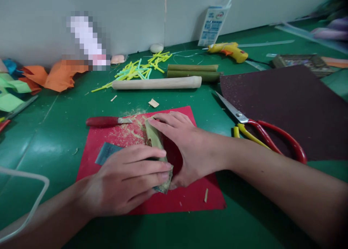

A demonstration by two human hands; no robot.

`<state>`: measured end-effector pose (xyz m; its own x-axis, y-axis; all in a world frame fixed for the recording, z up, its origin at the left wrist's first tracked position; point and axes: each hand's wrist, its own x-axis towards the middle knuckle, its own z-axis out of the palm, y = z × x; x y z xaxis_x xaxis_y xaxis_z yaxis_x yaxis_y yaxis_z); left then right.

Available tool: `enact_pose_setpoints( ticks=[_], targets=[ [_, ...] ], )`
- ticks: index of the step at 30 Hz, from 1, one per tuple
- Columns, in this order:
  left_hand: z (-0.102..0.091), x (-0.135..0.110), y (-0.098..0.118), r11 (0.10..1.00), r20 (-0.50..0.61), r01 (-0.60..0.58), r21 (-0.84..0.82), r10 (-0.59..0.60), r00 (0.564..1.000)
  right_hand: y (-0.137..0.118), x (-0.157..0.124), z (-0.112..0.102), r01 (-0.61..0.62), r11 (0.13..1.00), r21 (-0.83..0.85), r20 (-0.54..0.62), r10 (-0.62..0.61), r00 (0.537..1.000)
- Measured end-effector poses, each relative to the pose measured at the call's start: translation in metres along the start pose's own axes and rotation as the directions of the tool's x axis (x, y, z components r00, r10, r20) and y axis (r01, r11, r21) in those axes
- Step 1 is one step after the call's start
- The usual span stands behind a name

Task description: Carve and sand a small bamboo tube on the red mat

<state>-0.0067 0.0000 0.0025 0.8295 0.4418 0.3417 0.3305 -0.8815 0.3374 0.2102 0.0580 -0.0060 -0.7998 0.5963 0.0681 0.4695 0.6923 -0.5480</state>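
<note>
A pale green split bamboo piece (156, 135) is held over a red sheet (201, 194) in the middle of the green table. My right hand (187, 143) is closed on it, thumb and fingers spanning its length from the far end to the near end. Across its near part lie the bent fingers of my left hand (130, 180), gripping a dust-covered piece of sandpaper (165, 185) that shows under the fingertips. Part of the bamboo is hidden by both hands. On the red sheet rest a red-handled knife (103, 122), a grey-blue sheet piece (107, 152) and scattered sawdust.
Scissors (244, 122) lie beside my right forearm on a dark brown sheet (282, 111). Farther back are a peeled bamboo stick (157, 83), green bamboo lengths (193, 73), yellow-green cut straws (133, 71) and a yellow glue gun (230, 52). Orange paper (58, 76) lies left.
</note>
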Motion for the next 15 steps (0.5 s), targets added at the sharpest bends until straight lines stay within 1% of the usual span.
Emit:
enact_pose_setpoints(
  ticks=[4,8,11,15],
  targets=[
    [-0.006,-0.001,-0.001,0.999,0.007,-0.03,-0.04,0.03,1.0,0.0,0.0,-0.001,-0.018,1.0,-0.003,0.014,0.018,1.0],
    [-0.01,-0.002,0.001,1.0,0.033,-0.025,-0.007,0.025,0.999,0.0,0.0,-0.002,-0.026,1.0,0.004,0.027,0.026,0.999],
    [-0.005,0.0,0.003,0.999,0.061,-0.017,0.027,0.015,0.998,0.0,0.0,-0.002,-0.027,1.0,-0.013,0.029,0.027,0.999],
    [0.003,0.006,0.004,0.998,0.052,-0.021,0.066,0.018,0.998,-0.001,-0.001,-0.002,-0.028,0.999,-0.017,0.025,0.029,0.999]
  ],
)
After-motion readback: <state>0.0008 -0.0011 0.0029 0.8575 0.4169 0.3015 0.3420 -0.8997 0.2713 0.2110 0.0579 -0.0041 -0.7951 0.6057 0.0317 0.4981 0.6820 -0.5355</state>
